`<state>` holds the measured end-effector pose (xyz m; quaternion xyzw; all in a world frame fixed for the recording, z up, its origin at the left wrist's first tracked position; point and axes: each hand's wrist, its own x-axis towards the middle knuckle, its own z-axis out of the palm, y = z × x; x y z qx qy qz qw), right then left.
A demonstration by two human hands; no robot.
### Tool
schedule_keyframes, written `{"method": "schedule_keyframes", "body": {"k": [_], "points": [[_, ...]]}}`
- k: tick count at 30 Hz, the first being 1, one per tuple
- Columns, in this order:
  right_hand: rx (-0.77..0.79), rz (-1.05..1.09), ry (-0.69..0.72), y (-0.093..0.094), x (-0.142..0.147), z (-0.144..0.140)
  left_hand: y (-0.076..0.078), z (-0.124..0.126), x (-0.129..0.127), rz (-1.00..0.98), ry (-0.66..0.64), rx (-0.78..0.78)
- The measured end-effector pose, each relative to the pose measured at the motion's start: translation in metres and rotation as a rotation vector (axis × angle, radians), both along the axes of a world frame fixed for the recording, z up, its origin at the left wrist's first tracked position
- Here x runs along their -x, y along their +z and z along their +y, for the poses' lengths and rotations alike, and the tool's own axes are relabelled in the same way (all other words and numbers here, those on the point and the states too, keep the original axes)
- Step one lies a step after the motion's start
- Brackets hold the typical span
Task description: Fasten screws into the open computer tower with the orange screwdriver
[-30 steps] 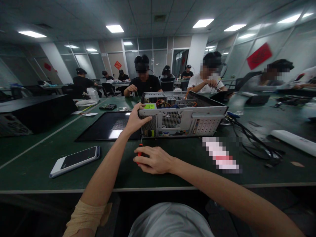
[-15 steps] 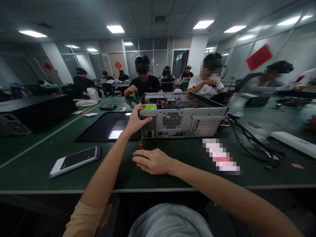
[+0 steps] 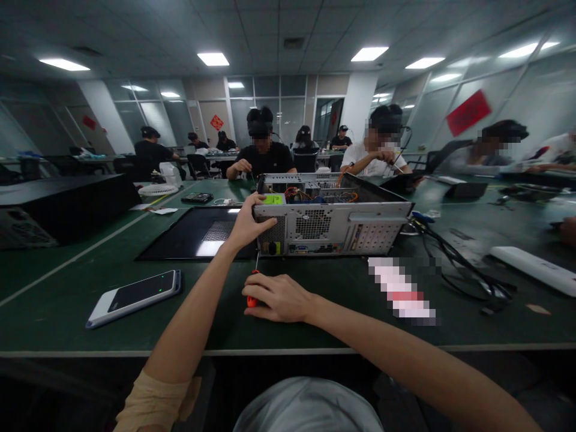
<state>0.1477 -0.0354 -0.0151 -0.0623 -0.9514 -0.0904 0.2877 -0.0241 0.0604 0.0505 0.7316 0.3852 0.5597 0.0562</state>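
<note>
An opened computer case [image 3: 335,231] lies on its side, its rear panel facing me and wires showing inside. My left hand [image 3: 251,222] grips the near left corner, thumb on the perforated rear of the power supply and fingers over the top by a green label [image 3: 273,198]. Low in front of that corner, my right hand [image 3: 279,298] is closed around the red handle of a screwdriver [image 3: 252,300]. Its thin shaft points away from me to the lower left corner of the rear panel. Whether the tip sits in a screw is too small to tell.
A black side panel [image 3: 180,237] lies left of the case, with a white handheld device [image 3: 135,298] nearer me. Black cables [image 3: 454,258] and a white power strip [image 3: 535,270] lie right. Another black case [image 3: 67,207] stands far left. Co-workers sit across the table.
My right hand has shifted its grip on the screwdriver, so more of the red handle shows. The left hand stays on the case corner. The view has tipped slightly.
</note>
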Motion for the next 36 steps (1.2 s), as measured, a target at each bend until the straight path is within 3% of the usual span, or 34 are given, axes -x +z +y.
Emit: {"method": "schedule_keyframes", "body": {"k": [13, 22, 31, 36], "points": [[0.003, -0.056, -0.012, 0.0009, 0.002, -0.0041, 0.0002, 0.0019, 0.0024, 0.004, -0.028, -0.001], [0.022, -0.027, 0.061, 0.0009, 0.0026, -0.0015, 0.0006, -0.0014, -0.0018, -0.026, 0.011, 0.006], [-0.035, 0.007, 0.003, -0.0019, -0.0002, 0.0011, 0.0018, -0.0021, -0.0023, -0.023, 0.001, -0.004], [-0.157, -0.02, 0.027, -0.0013, -0.0011, -0.0001, 0.0003, -0.0001, -0.0014, -0.016, -0.002, -0.009]]}}
